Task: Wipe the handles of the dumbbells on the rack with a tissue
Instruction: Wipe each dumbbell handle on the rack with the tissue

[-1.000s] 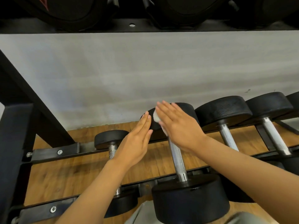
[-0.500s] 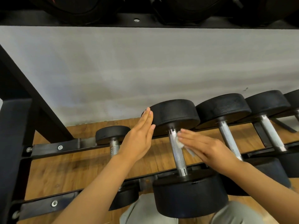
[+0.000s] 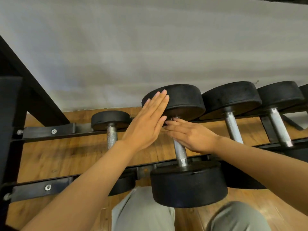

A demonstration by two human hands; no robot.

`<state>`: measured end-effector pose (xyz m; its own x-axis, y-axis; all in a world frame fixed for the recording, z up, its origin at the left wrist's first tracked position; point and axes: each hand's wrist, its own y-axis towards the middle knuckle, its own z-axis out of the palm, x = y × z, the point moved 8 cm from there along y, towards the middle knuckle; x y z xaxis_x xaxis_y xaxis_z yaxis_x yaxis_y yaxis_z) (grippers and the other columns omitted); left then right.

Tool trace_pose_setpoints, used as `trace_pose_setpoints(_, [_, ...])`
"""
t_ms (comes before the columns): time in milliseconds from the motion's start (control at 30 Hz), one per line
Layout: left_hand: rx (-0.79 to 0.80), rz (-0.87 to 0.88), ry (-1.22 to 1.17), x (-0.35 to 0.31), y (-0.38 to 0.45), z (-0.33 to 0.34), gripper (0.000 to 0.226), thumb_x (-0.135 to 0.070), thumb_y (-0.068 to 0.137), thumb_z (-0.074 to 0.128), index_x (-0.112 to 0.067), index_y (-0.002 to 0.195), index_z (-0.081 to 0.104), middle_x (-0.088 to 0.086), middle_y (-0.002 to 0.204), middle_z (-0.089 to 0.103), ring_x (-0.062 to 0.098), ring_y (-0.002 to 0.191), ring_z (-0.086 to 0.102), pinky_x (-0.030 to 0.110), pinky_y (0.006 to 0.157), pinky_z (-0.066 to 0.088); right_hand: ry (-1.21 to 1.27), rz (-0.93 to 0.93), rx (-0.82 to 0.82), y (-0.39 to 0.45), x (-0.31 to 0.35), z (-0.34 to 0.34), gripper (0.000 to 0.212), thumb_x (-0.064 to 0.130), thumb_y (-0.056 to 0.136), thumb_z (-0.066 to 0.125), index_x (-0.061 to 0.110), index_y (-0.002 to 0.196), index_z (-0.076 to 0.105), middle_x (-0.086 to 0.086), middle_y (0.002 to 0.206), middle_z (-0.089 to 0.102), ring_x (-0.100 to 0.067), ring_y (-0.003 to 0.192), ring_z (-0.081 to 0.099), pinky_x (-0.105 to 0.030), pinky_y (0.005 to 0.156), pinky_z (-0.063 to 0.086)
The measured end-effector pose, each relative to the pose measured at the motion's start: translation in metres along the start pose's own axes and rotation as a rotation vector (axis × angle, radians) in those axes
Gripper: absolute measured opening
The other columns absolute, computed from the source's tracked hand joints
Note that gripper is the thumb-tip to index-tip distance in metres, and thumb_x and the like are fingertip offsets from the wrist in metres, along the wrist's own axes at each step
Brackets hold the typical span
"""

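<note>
Centre frame: left hand (image 3: 146,124), fingers straight and flat, rests on the far head of the middle dumbbell (image 3: 180,147). Right hand (image 3: 191,135), fingers extended, lies over the handle's upper end. Tissue hidden; cannot tell whether it is held. Rack (image 3: 48,132) holds 4 dumbbells visible.

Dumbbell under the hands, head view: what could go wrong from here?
1. The left hand only rests flat against the far weight head with straight fingers, so the dumbbell could roll on the rack rails while it is rubbed.
2. The right hand covers the top of the knurled handle; the tissue is hidden, so it could have slipped unnoticed, and knurling may shred it.
</note>
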<state>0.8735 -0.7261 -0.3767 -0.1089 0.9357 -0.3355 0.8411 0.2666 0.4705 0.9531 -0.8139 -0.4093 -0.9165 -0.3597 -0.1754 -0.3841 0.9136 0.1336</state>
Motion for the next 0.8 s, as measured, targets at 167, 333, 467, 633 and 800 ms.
trace_pose_setpoints(167, [-0.021,-0.034,-0.089,0.0,0.0,0.0,0.055,-0.033,0.107,0.024,-0.017,0.157,0.007,-0.002,0.166,0.003,0.007,0.153,-0.002,0.026,0.125,0.001,0.121,-0.285,0.263,-0.029,0.027,0.009,0.043,0.026,0.1,0.033,0.02,0.136,0.056,0.003,0.145,0.051,-0.011,0.143,0.029,-0.033,0.123,0.004])
trace_pose_setpoints(333, [-0.08,-0.052,-0.143,0.0,-0.001,0.002,0.056,-0.028,0.107,0.03,-0.011,0.158,0.014,-0.001,0.166,0.006,0.009,0.154,0.0,0.029,0.125,0.002,0.024,-0.367,0.251,-0.005,0.012,0.0,0.04,0.028,0.098,0.037,0.02,0.126,0.065,0.001,0.129,0.064,-0.015,0.129,0.052,-0.035,0.12,0.015])
trace_pose_setpoints(467, [-0.064,-0.052,-0.154,0.0,-0.001,0.001,0.056,-0.024,0.107,0.033,-0.012,0.158,0.012,-0.001,0.166,0.005,0.01,0.154,0.0,0.03,0.126,0.002,-0.02,-0.208,0.093,0.012,-0.01,-0.008,0.039,0.03,0.101,0.04,0.012,0.118,0.07,-0.005,0.121,0.068,-0.02,0.121,0.059,-0.034,0.114,0.031])
trace_pose_setpoints(633, [-0.034,-0.067,-0.14,0.001,-0.002,0.0,0.058,-0.02,0.108,0.037,-0.014,0.157,0.008,-0.001,0.167,0.003,0.008,0.153,-0.003,0.03,0.125,0.002,-0.005,-0.184,0.091,0.002,-0.002,-0.001,0.041,0.027,0.098,0.036,0.016,0.121,0.068,-0.002,0.127,0.066,-0.019,0.129,0.052,-0.036,0.116,0.024])
trace_pose_setpoints(800, [-0.046,-0.086,-0.144,0.0,-0.002,0.002,0.06,-0.02,0.107,0.038,-0.013,0.158,0.006,-0.004,0.166,0.0,0.008,0.153,-0.005,0.029,0.125,-0.001,0.18,-0.427,0.294,-0.025,0.028,0.008,0.042,0.014,0.09,0.046,0.018,0.129,0.062,0.002,0.136,0.058,-0.016,0.137,0.042,-0.043,0.116,0.012])
